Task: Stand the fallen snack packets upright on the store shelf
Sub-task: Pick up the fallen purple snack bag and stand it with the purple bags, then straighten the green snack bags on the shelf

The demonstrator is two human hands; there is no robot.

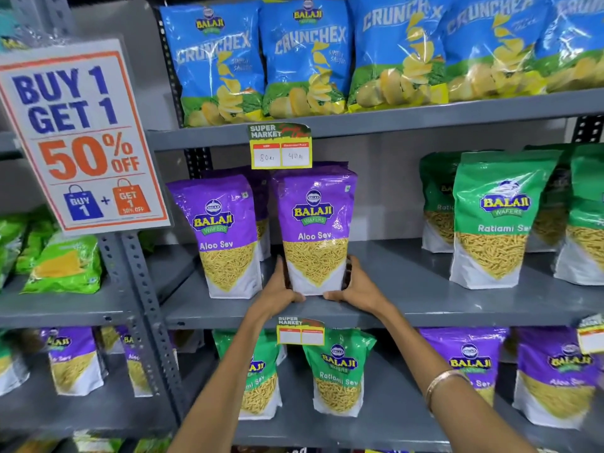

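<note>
A purple Aloo Sev packet (pixel 315 230) stands upright on the grey middle shelf (pixel 408 289), near its front edge. My left hand (pixel 280 289) grips its lower left side and my right hand (pixel 354 286) grips its lower right side, thumbs under the white base. A second purple Aloo Sev packet (pixel 225 233) stands upright just to the left, with more purple packets behind both. Green Ratlami Sev packets (pixel 493 220) stand upright further right on the same shelf.
Blue Crunchex bags (pixel 307 57) fill the top shelf. A price tag (pixel 280 147) hangs above the held packet. A "Buy 1 Get 1" sign (pixel 81 135) hangs at left. Green and purple packets (pixel 340 371) stand on the lower shelf. Green bags (pixel 65 263) lie in the left bay.
</note>
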